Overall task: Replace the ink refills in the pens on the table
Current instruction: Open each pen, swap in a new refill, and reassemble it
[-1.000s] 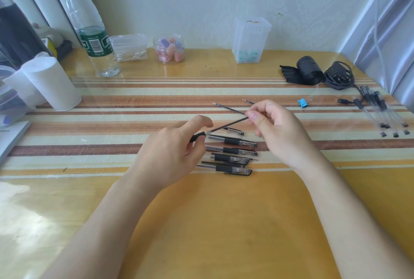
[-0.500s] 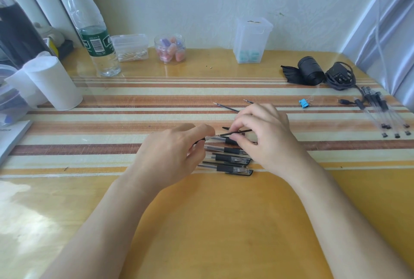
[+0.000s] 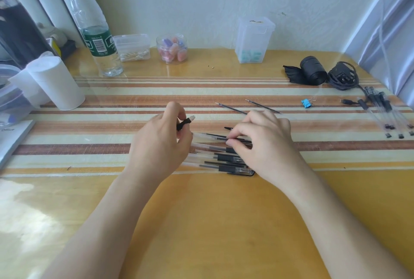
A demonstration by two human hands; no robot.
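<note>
The pile of pens lay in the middle of the table. Just behind the pile lay two refills; behind it to the right, a binder clip. Far right of the pile lay another group of pens. Far behind the pile stood, from left to right, a bottle, a jar and a tall box. The left hand held a tip piece at the pile's left end; the right hand pinched the rearmost pen.

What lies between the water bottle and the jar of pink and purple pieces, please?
In the head view, a clear plastic box of cotton swabs sits between the water bottle and the jar.
</note>
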